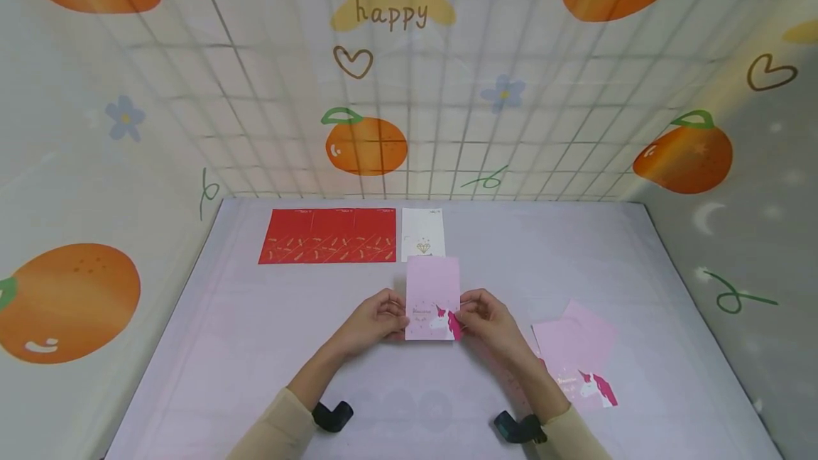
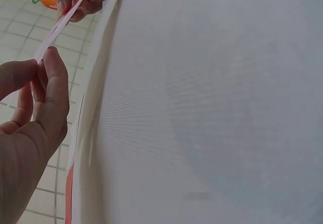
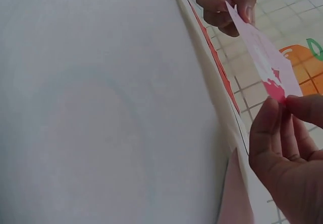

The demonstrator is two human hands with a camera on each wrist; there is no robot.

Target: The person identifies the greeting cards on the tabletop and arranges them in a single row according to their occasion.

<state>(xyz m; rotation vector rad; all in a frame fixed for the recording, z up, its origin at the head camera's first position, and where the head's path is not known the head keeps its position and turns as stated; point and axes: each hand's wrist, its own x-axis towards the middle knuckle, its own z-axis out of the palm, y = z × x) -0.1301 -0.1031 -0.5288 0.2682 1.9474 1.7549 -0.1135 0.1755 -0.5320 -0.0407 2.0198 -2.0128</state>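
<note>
A pink paper envelope with a unicorn printed on its lower part (image 1: pixel 432 297) is held up above the table between both hands. My left hand (image 1: pixel 375 318) pinches its left edge between thumb and fingers. At the right edge, near the unicorn's mane, my right hand (image 1: pixel 491 321) pinches it in the same way. Seen from the left wrist, the envelope (image 2: pixel 60 26) is nearly edge-on. In the right wrist view its printed face (image 3: pixel 265 52) shows at a slant. The top of the envelope slightly overlaps a white envelope with a gold diamond print (image 1: pixel 423 233) behind it.
Several red envelopes with gold marks (image 1: pixel 332 236) lie in a row at the back left, beside the white one. More pink unicorn envelopes (image 1: pixel 575 346) lie loosely overlapped to the right, partly behind the right forearm. A patterned cloth wall (image 1: pixel 415 91) rises behind the white table (image 1: pixel 255 375).
</note>
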